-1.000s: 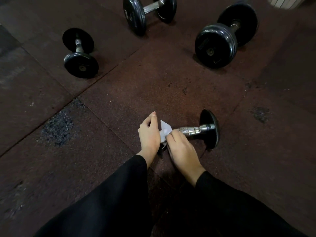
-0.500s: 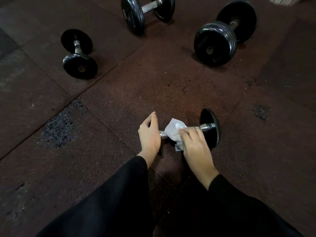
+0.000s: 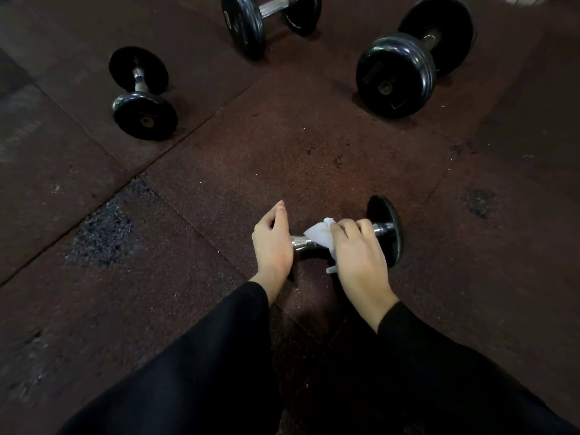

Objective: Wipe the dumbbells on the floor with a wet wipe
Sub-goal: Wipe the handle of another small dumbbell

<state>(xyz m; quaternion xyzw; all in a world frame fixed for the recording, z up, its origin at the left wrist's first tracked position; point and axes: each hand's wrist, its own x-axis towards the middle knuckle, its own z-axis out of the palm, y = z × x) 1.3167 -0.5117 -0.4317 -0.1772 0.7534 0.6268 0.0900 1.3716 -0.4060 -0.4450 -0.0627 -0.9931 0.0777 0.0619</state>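
A small dumbbell (image 3: 387, 229) with black end plates and a chrome handle lies on the floor just in front of me. My right hand (image 3: 357, 259) presses a white wet wipe (image 3: 320, 233) around the handle, close to the right plate. My left hand (image 3: 273, 240) cups the left end plate, which it hides almost fully. A short stretch of bare chrome shows between the two hands. Both arms wear black sleeves.
Three more black dumbbells lie farther off: a small one (image 3: 141, 95) at the left, a medium one (image 3: 266, 17) at the top centre, and a large one (image 3: 414, 58) at the top right. The floor is dark red rubber tiles (image 3: 282, 152) with a worn patch (image 3: 100, 233).
My right hand has slid the wipe along the handle from the left end toward the right plate. My left hand has kept its hold on the left end.
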